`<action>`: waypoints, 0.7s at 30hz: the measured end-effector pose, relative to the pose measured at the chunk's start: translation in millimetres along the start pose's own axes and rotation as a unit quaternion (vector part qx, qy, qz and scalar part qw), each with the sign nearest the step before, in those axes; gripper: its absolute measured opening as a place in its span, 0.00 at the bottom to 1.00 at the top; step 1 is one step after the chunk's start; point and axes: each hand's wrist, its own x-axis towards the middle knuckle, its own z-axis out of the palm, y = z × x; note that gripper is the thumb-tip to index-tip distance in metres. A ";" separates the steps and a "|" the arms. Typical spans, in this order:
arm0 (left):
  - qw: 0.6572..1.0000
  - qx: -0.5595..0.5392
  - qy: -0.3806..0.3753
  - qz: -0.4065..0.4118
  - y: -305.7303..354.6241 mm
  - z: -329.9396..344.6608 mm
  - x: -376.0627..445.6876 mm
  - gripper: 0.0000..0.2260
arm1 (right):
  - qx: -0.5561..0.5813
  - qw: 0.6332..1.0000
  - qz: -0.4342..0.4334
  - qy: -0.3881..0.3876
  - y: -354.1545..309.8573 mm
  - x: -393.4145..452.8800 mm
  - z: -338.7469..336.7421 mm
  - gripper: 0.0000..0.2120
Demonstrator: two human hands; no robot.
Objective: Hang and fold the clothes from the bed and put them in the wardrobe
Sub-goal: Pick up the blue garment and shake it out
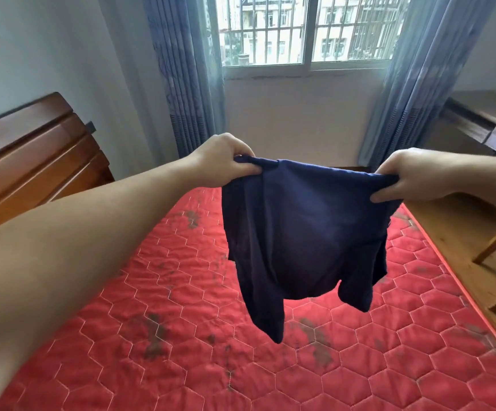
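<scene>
both the left hand [226, 161] and right hand [404, 176] pinched the top edge of the dark navy cloth garment [300, 238], holding it spread clear above the red quilted mattress [181, 336], apparently to square it for folding.

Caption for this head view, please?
Both hands, left and right, hold navy shorts stretched above the red quilted mattress.

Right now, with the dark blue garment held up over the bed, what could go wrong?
The left hand and right hand pinch only the top edge of the navy garment, so either corner could slip out. It hangs uneven and bunched, so a fold started now would likely come out crooked. Laid down, it would touch the dark stains on the red mattress.
</scene>
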 end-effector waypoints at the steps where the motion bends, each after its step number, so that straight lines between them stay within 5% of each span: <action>1: 1.000 0.010 -0.003 0.007 -1.7 -0.9 -1.1 0.06 | 0.004 1.000 0.009 -0.009 1.8 -0.1 -1.8 0.09; 6: 0.999 0.025 -0.038 -0.024 -7.8 0.3 -4.8 0.12 | 0.035 0.999 0.016 0.007 0.5 -0.9 -2.4 0.08; 16: 0.972 -0.079 -0.066 -0.209 4.4 32.8 -5.4 0.11 | 0.177 0.959 0.200 -0.094 -28.8 1.2 41.6 0.12; 21: 0.963 -0.123 -0.067 -0.231 9.5 37.5 -10.3 0.09 | 0.339 0.907 0.146 -0.203 -45.4 -12.9 49.4 0.14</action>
